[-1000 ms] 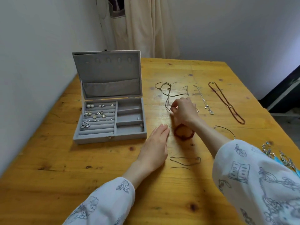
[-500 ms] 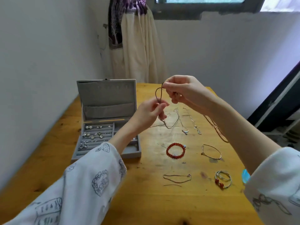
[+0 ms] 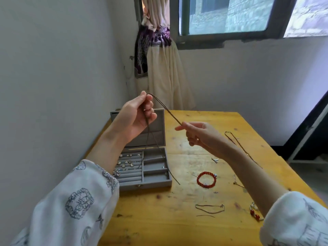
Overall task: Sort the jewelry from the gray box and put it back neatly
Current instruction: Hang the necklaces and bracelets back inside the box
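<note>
Brown, thin and braided: cord necklace [image 3: 166,109], doubled into a long narrow loop, stretched taut in the air above the gray box [image 3: 142,167]. Pinched at its top bend by left hand [image 3: 137,115], fingers curled round it, up in front of the box's raised lid. Pinched lower down by right hand [image 3: 197,133], thumb and forefinger closed on the strands, just right of the lid. Loose tails hanging from the left hand down across the lid and over the box's right-hand compartments, ending past its right front corner on the yellow wooden bench [image 3: 177,219].

Box itself open, felt-lined, with small silvery earrings [image 3: 126,163] in the ring rolls on its left half. Right of the box on the bench: red bead bracelet [image 3: 206,179], and nearer the camera a thin dark chain [image 3: 210,208].

Lid partly covered by the left hand and wrist. Pendant or clasp on the held cord not discernible. Further pieces right of the box cut across by the right forearm and sleeve, too small to identify.
</note>
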Demonstrator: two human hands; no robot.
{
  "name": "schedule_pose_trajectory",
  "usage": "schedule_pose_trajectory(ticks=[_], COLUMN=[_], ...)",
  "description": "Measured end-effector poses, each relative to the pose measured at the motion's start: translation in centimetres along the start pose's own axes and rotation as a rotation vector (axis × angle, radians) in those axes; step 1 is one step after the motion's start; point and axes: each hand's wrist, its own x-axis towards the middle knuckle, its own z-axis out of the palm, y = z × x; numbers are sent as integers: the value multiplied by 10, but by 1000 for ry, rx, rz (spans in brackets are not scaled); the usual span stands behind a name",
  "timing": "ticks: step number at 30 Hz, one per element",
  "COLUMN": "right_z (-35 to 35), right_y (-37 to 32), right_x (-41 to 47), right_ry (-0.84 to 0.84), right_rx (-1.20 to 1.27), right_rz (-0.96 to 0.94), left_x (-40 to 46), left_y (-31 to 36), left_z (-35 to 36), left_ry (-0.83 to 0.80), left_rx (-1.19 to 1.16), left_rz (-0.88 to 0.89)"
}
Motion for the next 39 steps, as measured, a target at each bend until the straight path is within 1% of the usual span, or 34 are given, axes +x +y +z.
schedule_pose_trajectory(ticks=[2,5,8,11,13,17,20,25,28,30,31,34,35,36,37,39], right_z=[16,36,52,62,67,75,72,56,48,43,41,37,36,35,34,34], right_y=[-1,2,3,0,-3,-4,-5,1,4,5,6,9,11,13,15,20], right_x=[4,10,19,28,32,45,57,76,85,89,92,102,105,108,110,116], right_ry=[-70,-182,-196,-181,-197,-189,-124,-75,-60,-56,-55,-51,-50,-51,-53,-29], right_rx=[57,129,166,161,152,20,0,-24,-27,-9,3,60,67,67,70,104], right_rz=[-10,-19,-11,-65,-58,-48,-43,-44,-75,-75,-67,-32,-15,1,16,49], left_x=[1,0,0,1,3,18,32,44,49,52,54,58,59,60,61,64], left_y=[6,11,14,15,13,13,12,12,20,26,28,26,24,22,19,10], left_z=[-2,-4,-6,-9,-9,-12,-17,-37,-49,-55,-58,-66,-68,-71,-74,-80], left_ry=[-20,-66,-130,-205,-167,-33,-17,12,32,6,-6,-4,3,10,30,128], left_rx=[-55,5,135,190,178,103,62,145,199,299,417,901,1000,1035,1016,898], left_rz=[11,26,-7,-52,-44,-32,-52,-134,-225,-291,-307,-275,-269,-267,-261,-222])
